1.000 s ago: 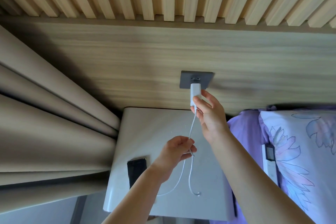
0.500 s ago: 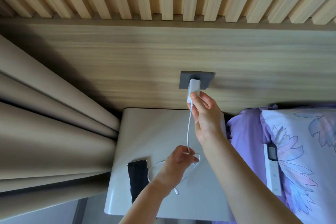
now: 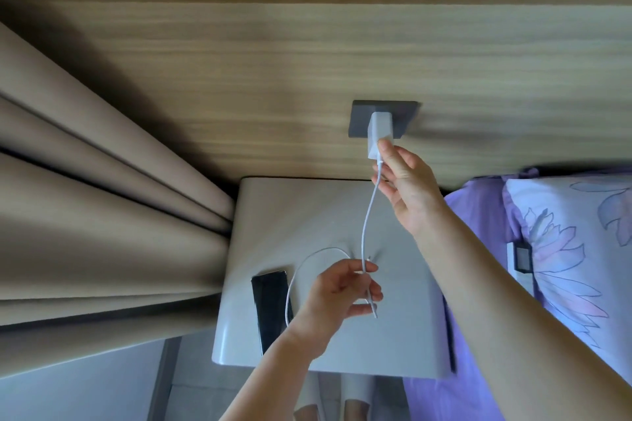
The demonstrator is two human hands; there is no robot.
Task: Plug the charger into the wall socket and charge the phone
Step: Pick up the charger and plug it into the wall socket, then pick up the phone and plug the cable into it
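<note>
**Charger seated in the socket; phone not yet connected**

A wood-panelled wall [image 3: 239,79] is seen across the upper half of the view, with beige curtains [image 3: 102,198] hung at the left and a bed with a floral pillow [image 3: 574,249] lying at the right. Between them a pale bedside tabletop [image 3: 284,215] is set against the wall.

On the wall a dark grey wall socket [image 3: 405,113] is mounted, and the white charger [image 3: 378,133] is seen pushed into it, its body standing out from the plate. The first half of the task is therefore judged done, or all but done. The right hand [image 3: 408,188] is held at the charger's lower end, with a fingertip touching it and the fingers loosely spread; nothing is closed in that grip.

The white cable [image 3: 367,215] is run down from the charger to the left hand [image 3: 342,290], where it is pinched between thumb and fingers, the rest of that grip being partly curled. A slack loop is left lying over the tabletop to the left, and the free connector [image 3: 374,313] is seen projecting just below the fingers.

The black phone [image 3: 270,308] is left face up near the tabletop's front-left edge, just beside the left hand, untouched and unplugged. What remains is judged to be the insertion of the connector into the phone's port; the port itself cannot be made out.
</note>
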